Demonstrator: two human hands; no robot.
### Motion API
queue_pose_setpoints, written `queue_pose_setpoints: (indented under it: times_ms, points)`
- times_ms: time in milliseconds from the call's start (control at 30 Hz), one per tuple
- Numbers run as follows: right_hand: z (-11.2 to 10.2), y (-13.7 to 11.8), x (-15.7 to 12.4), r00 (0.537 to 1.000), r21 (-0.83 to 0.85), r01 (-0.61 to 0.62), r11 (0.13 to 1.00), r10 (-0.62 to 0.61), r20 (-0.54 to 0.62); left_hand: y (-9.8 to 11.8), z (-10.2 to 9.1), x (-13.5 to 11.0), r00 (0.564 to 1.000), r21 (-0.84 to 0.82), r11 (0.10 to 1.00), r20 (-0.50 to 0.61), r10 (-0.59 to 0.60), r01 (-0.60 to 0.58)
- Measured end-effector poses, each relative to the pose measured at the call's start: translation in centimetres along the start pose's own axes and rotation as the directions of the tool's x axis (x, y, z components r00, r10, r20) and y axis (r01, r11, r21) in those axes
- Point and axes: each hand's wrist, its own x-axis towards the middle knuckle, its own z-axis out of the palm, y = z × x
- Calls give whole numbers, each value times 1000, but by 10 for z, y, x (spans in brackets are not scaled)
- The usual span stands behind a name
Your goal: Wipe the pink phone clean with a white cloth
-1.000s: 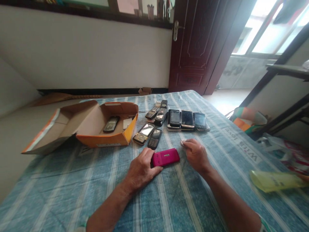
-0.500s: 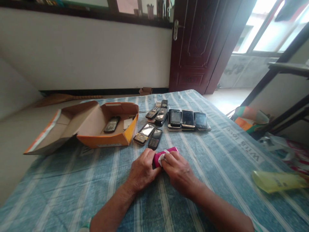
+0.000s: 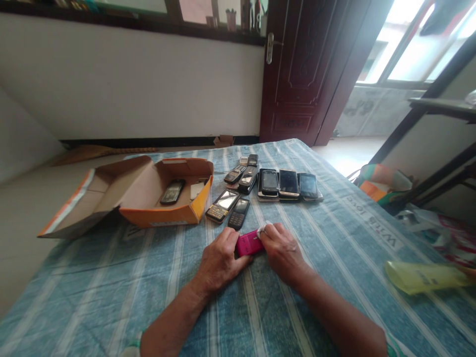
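Observation:
A pink phone (image 3: 249,243) lies on the blue striped cloth (image 3: 148,287) in front of me. My left hand (image 3: 219,260) grips its left end, fingers curled round it. My right hand (image 3: 281,250) presses a small white wad (image 3: 262,228) against the phone's right part, fingers closed on the wad. Just beyond the hands lie a gold-trimmed phone (image 3: 222,205) and a black keypad phone (image 3: 238,213).
An open orange cardboard box (image 3: 163,214) at the left holds a dark phone (image 3: 171,191) and a white piece. Several more phones (image 3: 289,184) lie in a row behind. A yellow-green plastic object (image 3: 424,276) rests at the right edge. A dark door (image 3: 301,69) stands beyond.
My right hand came from beside the phone onto it with the white wad, then slid from the phone's left part toward its right end. The left hand has kept its hold.

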Motion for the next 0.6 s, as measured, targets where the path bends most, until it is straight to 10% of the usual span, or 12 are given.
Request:
queue_pose_setpoints:
  times_ms: [333,600]
  points:
    - [3,-32,-8,992,52,120,991,-118,-49,-3,4,1,1000,27,1000,-13,10,-9]
    - [0,1,-3,999,-10,-54,999,53,-6,0,-1,1,1000,-6,1000,4,1,-1]
